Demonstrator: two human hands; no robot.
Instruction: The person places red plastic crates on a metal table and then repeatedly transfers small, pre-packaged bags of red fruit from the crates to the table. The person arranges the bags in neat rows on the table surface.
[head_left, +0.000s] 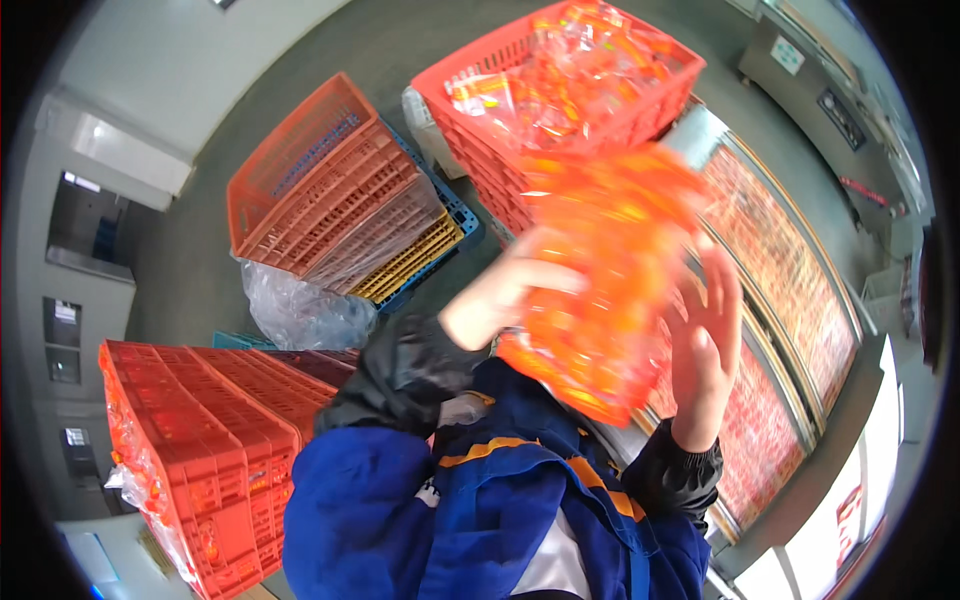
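A plastic packet (600, 292), printed orange and red and blurred by motion, is in front of my chest. My left hand (517, 281) grips its left edge, with the thumb lying across the front. My right hand (709, 337) is raised at the packet's right side, fingers apart and palm towards it; whether the fingertips touch it cannot be told. Just beyond the packet stands a stack of red plastic crates (480, 161), its top crate filled with similar shiny orange packets (570, 82).
Stacked orange crates (322, 195) stand on a blue pallet (465, 214) at upper left, beside a clear plastic bag (300, 307). More red crates (217, 420) are close at lower left. Metal-framed trays or belts with a reddish patterned surface (780, 262) run along the right.
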